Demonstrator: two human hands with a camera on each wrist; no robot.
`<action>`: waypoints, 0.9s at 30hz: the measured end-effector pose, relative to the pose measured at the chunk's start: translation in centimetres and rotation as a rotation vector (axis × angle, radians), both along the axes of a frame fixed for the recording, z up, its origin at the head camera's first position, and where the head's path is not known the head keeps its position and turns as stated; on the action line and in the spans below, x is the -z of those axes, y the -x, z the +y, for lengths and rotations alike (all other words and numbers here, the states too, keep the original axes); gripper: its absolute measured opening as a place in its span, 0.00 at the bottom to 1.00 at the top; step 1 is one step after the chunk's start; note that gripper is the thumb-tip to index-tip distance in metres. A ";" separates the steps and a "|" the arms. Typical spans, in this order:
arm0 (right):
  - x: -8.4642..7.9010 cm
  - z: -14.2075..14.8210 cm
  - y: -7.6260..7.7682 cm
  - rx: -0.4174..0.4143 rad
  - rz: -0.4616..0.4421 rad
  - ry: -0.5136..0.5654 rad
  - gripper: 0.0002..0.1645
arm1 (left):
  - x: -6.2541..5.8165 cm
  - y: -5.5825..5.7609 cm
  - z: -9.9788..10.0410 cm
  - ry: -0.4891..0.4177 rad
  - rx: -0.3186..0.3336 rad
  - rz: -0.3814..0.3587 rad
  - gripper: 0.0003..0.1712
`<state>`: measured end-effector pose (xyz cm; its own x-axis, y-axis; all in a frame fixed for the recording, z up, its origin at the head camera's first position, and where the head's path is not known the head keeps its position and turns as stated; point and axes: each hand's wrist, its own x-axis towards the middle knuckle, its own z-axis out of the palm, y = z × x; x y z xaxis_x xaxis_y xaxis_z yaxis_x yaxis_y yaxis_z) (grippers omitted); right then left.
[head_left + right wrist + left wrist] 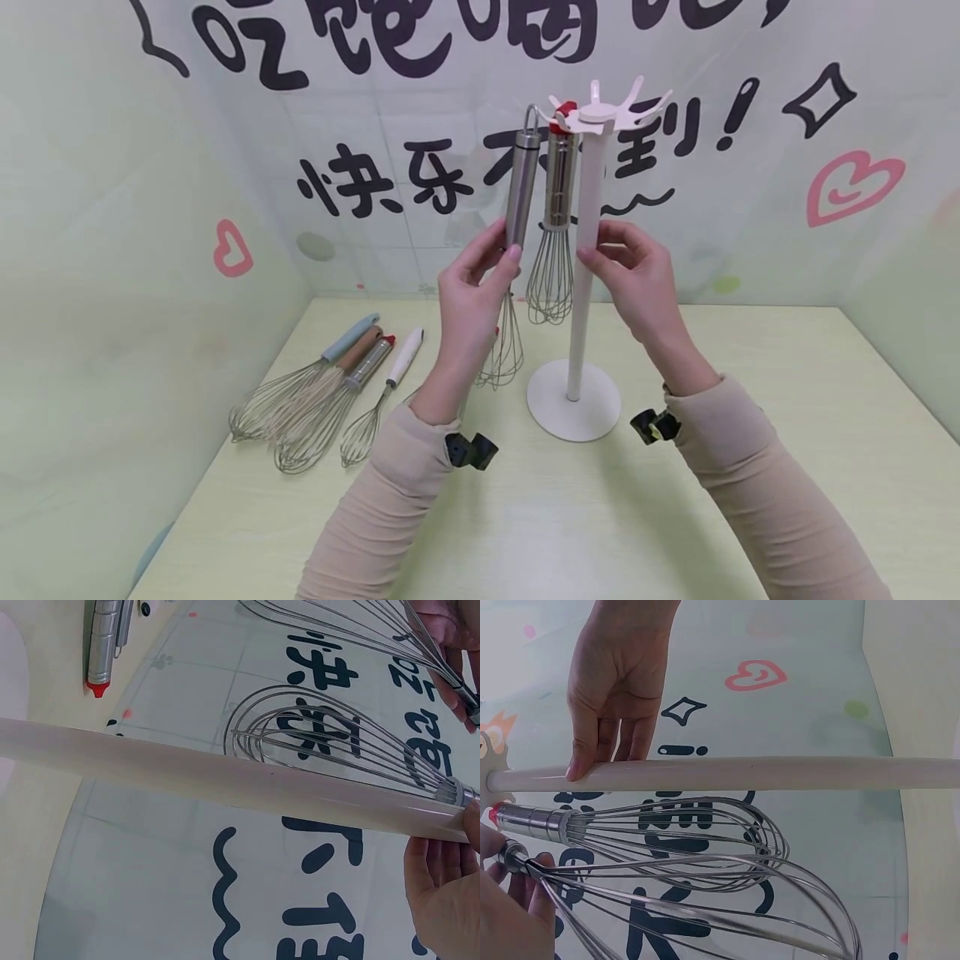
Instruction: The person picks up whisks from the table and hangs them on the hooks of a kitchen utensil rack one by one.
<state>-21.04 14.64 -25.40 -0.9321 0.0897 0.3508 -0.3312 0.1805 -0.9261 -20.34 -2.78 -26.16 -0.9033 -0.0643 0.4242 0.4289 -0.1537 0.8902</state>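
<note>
A white rack [590, 192] stands on a round base, with several hooks spread out at its top. From a left-side hook hangs a red-tipped steel whisk [559, 183], wires downward. My left hand [476, 279] grips a plain steel whisk [522, 179] by its handle, holding it upright with the wire loop on top near the hooks. Its wires [780, 900] spread below the fingers in the left wrist view. My right hand [641, 271] pinches the pole from the right, about midway up; in the right wrist view that hand [442, 892] appears at the pole's far end.
On the table's left lie several whisks: a blue-handled one [351, 335], a wooden-handled one [360, 348], a red-tipped one [371, 363] and a white-handled one [406, 357]. Another red-tipped handle [101, 652] lies behind my left arm. A printed wall sheet [375, 250] stands behind.
</note>
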 end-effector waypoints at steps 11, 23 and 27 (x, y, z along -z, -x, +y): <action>0.0 0.1 0.0 -0.004 0.000 0.004 0.21 | -0.2 0.1 0.2 -0.002 -0.001 0.012 0.23; 0.1 0.1 0.0 0.002 0.011 -0.003 0.20 | -0.1 0.2 0.4 0.011 0.045 0.017 0.23; 0.1 0.1 0.1 0.001 0.023 -0.001 0.20 | 0.0 0.3 0.5 0.025 0.056 0.020 0.23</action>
<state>-21.12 14.74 -25.55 -0.9239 0.0902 0.3720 -0.3520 0.1814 -0.9183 -20.67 -2.27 -26.18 -0.8964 -0.0028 0.4432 0.4382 -0.1555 0.8853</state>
